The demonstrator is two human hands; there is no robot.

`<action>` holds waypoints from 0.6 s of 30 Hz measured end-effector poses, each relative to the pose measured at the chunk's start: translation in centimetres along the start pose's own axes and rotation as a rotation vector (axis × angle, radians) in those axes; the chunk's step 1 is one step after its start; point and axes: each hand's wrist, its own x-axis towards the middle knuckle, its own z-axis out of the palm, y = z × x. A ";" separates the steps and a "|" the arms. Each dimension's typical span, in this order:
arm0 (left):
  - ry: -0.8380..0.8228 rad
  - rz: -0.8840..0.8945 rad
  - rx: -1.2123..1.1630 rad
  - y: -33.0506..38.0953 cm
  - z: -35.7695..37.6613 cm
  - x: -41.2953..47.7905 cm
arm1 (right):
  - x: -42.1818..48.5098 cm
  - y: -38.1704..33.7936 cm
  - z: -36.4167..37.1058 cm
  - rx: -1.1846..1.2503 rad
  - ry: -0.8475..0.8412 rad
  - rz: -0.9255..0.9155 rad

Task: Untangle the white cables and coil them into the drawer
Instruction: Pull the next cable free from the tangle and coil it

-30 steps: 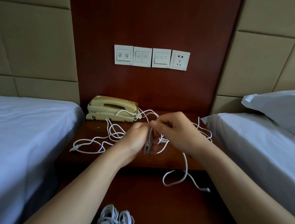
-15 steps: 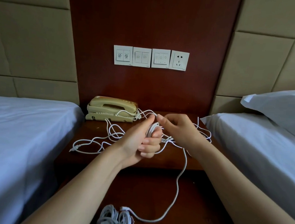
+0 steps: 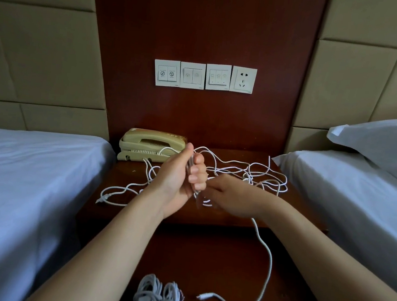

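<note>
Head view is showing the left hand (image 3: 176,182) gripping a half-wound coil (image 3: 191,168) upright, fingers (image 3: 198,175) curled round it, above the nightstand (image 3: 297,211), while the right hand (image 3: 231,197) just beside it is curling blurred fingers on the loose tail (image 3: 268,262), which is dropping over the near edge into the open drawer (image 3: 205,257). Tangled white cables (image 3: 251,173) are sprawling toward the top's right edge beside the right bed (image 3: 347,204), one strand (image 3: 105,196) is reaching the near-left corner, and two coiled bundles (image 3: 157,299) are sitting at the drawer's near edge
</note>
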 end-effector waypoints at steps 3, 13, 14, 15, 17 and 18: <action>0.065 0.015 0.007 0.4 -0.4 0.2 | -0.5 -0.7 -0.1 -0.097 -0.100 -0.001; 0.286 0.223 0.568 -0.9 -1.5 0.8 | -1.3 -2.8 -0.5 -0.167 -0.037 -0.203; 0.300 0.236 0.679 -1.1 -1.8 0.8 | -1.3 -2.9 -0.6 -0.146 0.008 -0.221; 0.298 0.242 0.758 -1.2 -1.9 0.8 | -1.3 -3.0 -0.8 -0.114 0.058 -0.228; 0.251 0.197 0.786 -1.4 -1.7 0.6 | -1.3 -2.9 -1.1 -0.050 0.175 -0.219; 0.219 0.167 0.769 -1.5 -1.5 0.4 | -1.2 -2.7 -1.2 -0.022 0.234 -0.212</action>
